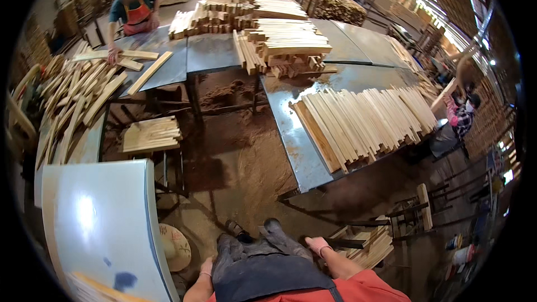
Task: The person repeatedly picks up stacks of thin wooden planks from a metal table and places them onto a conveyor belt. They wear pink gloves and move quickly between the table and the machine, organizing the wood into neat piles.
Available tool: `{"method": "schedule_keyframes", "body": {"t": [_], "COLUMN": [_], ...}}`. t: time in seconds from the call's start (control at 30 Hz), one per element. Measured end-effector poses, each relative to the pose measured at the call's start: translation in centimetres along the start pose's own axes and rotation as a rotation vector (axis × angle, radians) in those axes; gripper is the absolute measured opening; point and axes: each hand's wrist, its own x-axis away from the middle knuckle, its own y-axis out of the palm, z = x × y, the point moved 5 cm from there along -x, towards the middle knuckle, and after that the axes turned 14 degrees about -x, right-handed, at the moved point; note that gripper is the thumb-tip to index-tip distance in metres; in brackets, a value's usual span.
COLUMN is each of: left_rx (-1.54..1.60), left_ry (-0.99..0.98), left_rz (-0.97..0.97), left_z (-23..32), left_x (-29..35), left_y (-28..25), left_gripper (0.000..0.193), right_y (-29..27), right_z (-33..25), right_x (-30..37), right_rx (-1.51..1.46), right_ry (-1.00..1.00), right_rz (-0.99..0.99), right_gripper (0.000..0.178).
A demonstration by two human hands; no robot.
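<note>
I look down at my dark apron and grey trousers with my feet on a sawdust floor. My left hand [206, 267] hangs at my left thigh, fingers loosely curled, holding nothing that I can see. My right hand [319, 244], in a pink glove, reaches toward a low stack of wooden slats [373, 249] at my right side, close to a dark bar; whether it grips anything is unclear. A long row of pale wooden slats [363, 123] lies fanned across the metal table [296, 151] ahead of me.
A white curved table [98, 218] stands at my left, a straw hat [176, 246] beside it. Piles of cut wood [279, 42] cover the far tables. A person in a red apron [133, 11] handles slats at back left; another person [458, 117] works at right.
</note>
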Motion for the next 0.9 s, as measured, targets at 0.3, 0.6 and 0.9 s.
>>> {"method": "schedule_keyframes", "body": {"t": [0.3,0.6,0.9], "left_rx": [0.447,0.264,-0.132], "left_ry": [0.270,0.320,0.462], "left_rz": [-0.064,-0.402,-0.091], "left_z": [30.5,43.2,53.5], "left_x": [-4.3,-8.4,-18.2], "left_y": [-10.4,-12.2,-22.7], "left_gripper": [0.022,0.023,0.034], "right_y": [1.1,-5.6,-20.8], "right_z": [-7.4,-28.9,-50.2], "right_x": [0.7,-16.6,-33.5], "right_rx": [-0.450,-0.742,-1.109], "right_ry": [0.337,0.053,-0.119], "right_rz": [-0.073,-0.105,-0.016], "right_gripper": [0.054,0.049,0.047]}}
